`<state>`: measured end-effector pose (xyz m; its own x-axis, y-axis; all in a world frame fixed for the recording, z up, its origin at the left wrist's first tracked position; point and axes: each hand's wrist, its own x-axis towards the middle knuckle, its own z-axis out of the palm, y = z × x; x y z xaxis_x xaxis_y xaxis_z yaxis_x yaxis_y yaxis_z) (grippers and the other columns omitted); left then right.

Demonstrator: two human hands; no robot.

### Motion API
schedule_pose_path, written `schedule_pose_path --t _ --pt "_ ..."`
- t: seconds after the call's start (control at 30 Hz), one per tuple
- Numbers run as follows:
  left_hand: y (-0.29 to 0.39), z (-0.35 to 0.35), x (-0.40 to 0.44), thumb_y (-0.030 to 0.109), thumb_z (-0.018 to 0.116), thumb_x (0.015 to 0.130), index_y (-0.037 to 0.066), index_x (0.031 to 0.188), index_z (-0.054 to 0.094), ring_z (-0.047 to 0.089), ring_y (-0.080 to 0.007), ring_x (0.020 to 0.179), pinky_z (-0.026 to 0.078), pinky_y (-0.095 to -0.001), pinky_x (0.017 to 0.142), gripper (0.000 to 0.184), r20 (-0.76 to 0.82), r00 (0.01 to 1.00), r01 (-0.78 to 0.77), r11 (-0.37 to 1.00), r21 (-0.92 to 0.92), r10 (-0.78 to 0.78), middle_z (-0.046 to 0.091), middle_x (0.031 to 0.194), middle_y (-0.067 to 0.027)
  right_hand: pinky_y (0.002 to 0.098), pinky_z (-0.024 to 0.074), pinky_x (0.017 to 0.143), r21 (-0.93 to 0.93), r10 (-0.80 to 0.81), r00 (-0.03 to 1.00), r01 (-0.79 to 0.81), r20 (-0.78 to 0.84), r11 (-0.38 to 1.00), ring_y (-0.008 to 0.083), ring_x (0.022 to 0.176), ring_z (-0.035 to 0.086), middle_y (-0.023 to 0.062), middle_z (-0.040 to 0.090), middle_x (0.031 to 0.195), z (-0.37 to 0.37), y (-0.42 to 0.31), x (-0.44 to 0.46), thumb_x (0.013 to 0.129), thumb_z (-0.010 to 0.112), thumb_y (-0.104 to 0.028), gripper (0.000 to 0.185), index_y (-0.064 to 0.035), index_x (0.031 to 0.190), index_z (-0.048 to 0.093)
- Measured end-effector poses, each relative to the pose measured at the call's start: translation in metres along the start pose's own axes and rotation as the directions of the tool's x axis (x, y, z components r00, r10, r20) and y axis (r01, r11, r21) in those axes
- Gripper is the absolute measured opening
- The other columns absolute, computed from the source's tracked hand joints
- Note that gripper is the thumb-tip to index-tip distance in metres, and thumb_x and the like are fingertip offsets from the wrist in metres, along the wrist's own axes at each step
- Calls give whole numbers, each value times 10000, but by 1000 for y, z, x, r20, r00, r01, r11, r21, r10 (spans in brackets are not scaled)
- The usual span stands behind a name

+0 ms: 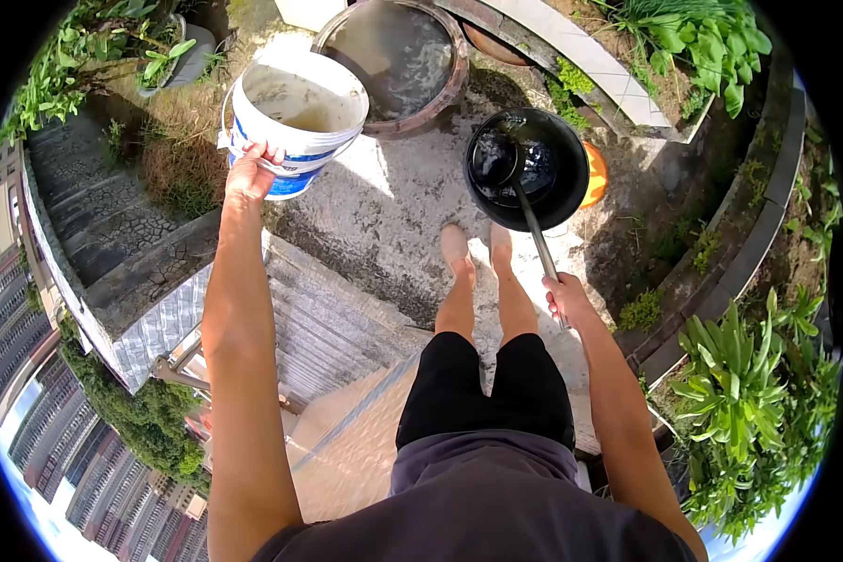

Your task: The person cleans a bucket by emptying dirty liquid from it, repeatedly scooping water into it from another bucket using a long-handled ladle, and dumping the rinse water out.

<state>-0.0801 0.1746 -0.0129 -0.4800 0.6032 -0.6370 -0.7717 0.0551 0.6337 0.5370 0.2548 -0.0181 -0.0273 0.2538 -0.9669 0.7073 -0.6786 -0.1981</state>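
Note:
My left hand [253, 172] is closed on the near side of a white plastic bucket [295, 140] with blue print, just below its rim. The bucket leans and some murky liquid shows inside. My right hand [568, 298] is wrapped round the handle of a long-handled ladle [537, 229]. Its round bowl lies within a black bucket [571, 201] that has dark, shiny water in it. The bowl is partly hard to tell from the dark inside.
A large round basin [454, 80] of water stands beyond the white bucket. Something orange [594, 175] sits right of the black bucket. Curved planter edging [618, 84] and leafy plants [735, 393] line the right. A cracked-soil bed [126, 201] lies left, buildings far below.

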Motion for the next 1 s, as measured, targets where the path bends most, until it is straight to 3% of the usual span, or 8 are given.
schedule_pose_path --t 0.03,0.23,0.37,0.7,0.8,0.87,0.93,1.0 --pt "0 0 -1 53 635 898 140 802 507 449 -178 654 445 -356 674 182 1 1000 -3 1000 -4 3 505 727 -1 283 360 380 147 53 994 -67 98 987 94 440 429 11 476 622 -6 9 -12 922 582 -236 200 -44 915 523" --pt "4 -7 -8 58 597 919 139 805 473 448 -182 670 434 -356 669 187 9 1000 -1 1000 -16 1 492 723 -1 267 364 355 264 34 992 -66 125 962 87 408 420 7 477 606 -44 38 -128 925 591 -219 218 -26 1011 538" --pt "7 -24 -8 77 574 936 130 831 491 475 -185 685 440 -354 663 144 134 991 1 1000 -16 1 513 738 -15 256 373 360 193 -23 994 3 105 981 81 409 433 4 483 608 -58 33 -177 925 587 -204 268 -13 1108 541" --pt "5 -31 -18 49 554 944 152 825 473 492 -177 713 442 -345 670 177 -15 999 -34 999 6 35 507 770 -8 230 348 379 78 -341 927 332 157 940 59 408 432 -1 483 593 -28 -83 -180 924 596 -212 300 -6 1136 545" --pt "6 -37 -15 47 548 944 150 826 476 501 -185 714 455 -359 678 173 11 998 -65 998 -10 65 519 779 -15 288 394 436 14 -369 902 376 225 926 116 462 492 43 505 607 -3 -131 -173 921 598 -220 292 -1 1107 550" --pt "8 -39 -14 47 548 944 151 825 479 503 -186 708 461 -363 684 173 28 998 -63 997 -32 64 525 779 -16 353 431 522 -242 -620 761 648 188 722 188 558 551 93 514 632 16 -153 -163 926 575 -223 284 23 1063 539" --pt "8 -36 -14 47 547 944 153 824 481 504 -188 702 467 -368 691 173 49 997 -59 997 -55 62 531 778 -17 381 438 565 -251 -643 734 679 217 690 237 598 566 122 530 657 38 -176 -159 926 566 -222 281 31 1044 529" --pt "8 -33 -15 42 543 945 154 817 484 512 -189 694 473 -373 695 180 -108 993 -62 996 -62 55 542 770 -16 409 445 608 -257 -666 704 710 247 655 285 638 581 151 547 681 57 -190 -156 926 556 -222 281 39 1024 520"
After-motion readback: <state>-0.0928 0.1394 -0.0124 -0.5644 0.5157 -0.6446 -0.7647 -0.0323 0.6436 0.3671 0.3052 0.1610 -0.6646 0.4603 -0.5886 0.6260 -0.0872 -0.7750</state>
